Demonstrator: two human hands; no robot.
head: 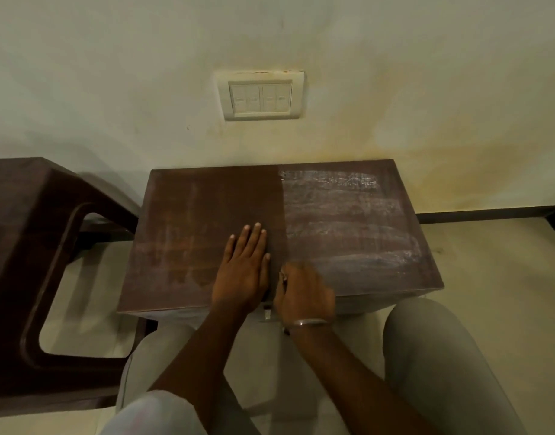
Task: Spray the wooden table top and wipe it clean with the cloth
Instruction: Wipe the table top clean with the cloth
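- Wooden table top point(207, 230): left half looks dark and clean, right half has whitish streaks, so it seems about half wiped.
- Left hand point(243, 271) pressed flat at near-centre, fingers straight.
- Right hand point(304, 291) is blurred at the near edge, fingers curled; I cannot tell what it grasps. No cloth is visible.

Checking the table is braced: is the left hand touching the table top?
Touching: head view shows the left hand lying flat, fingers straight, on the table top.
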